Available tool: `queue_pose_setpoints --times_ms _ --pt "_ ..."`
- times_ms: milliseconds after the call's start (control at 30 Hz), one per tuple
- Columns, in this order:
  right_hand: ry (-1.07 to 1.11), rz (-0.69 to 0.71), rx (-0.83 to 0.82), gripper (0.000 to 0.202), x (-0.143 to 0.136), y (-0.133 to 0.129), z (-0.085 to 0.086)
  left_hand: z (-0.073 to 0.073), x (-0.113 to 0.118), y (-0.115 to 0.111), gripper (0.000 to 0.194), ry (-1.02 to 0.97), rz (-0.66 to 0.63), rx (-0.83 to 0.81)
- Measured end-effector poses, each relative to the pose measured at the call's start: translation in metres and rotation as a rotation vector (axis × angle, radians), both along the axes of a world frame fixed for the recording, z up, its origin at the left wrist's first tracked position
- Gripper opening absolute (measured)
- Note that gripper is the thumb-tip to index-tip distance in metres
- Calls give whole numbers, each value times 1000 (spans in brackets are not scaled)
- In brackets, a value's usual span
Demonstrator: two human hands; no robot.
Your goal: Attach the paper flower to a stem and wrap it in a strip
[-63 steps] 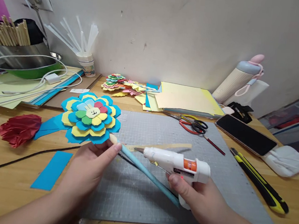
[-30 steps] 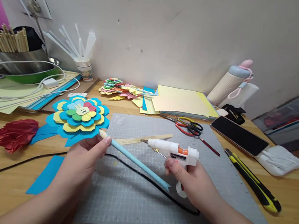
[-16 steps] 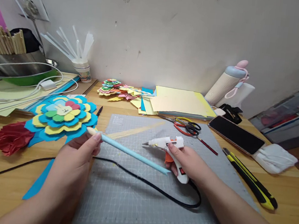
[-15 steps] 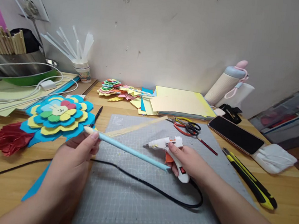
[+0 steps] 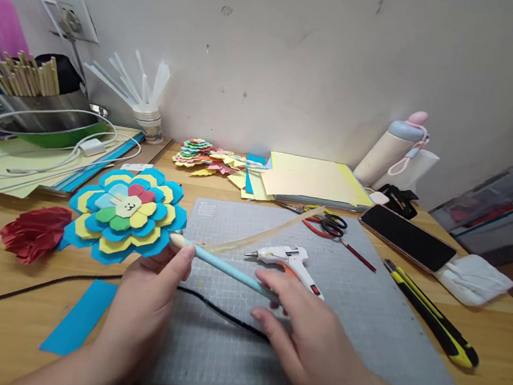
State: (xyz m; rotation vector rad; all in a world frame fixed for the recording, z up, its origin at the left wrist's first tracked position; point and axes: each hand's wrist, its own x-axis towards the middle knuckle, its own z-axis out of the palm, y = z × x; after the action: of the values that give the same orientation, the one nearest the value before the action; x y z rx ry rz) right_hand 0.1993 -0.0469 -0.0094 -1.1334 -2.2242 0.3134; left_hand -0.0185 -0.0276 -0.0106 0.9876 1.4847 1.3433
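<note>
L hand (image 5: 147, 294) pinches blue stick (image 5: 224, 267) nr pale tip; looks light, stiff, prob best gripped mid-shaft; R hand (image 5: 314, 335) half-open at far end, glue gun (image 5: 287, 257) just beyond

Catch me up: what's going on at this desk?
A person's left hand pinches a slender light-blue stick near its pale tip, beside a layered blue-and-yellow paper flower. Their right hand is at the stick's other end, thumb spread away; whether it grips is unclear. A white glue gun with an orange trigger lies on the grey gridded cutting mat.
</note>
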Motion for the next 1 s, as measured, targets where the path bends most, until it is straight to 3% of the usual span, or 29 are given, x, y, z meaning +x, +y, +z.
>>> queue_pose_setpoints --times_ms 167,333,533,767,1000 --pt "-43 5 215 23 -7 0 -14 -2 5 1 31 -111 -84 -44" --pt "-23 11 199 24 -4 3 -19 -2 11 7 34 -378 -131 -155" --pt "38 14 223 23 -5 2 -26 -7 11 9 34 -405 -184 -180" --pt "111 37 114 24 -4 1 -27 -9 7 8 36 -297 -190 -167" --pt "254 48 -195 22 -4 0 -24 -16 6 11 31 -360 -227 -144"
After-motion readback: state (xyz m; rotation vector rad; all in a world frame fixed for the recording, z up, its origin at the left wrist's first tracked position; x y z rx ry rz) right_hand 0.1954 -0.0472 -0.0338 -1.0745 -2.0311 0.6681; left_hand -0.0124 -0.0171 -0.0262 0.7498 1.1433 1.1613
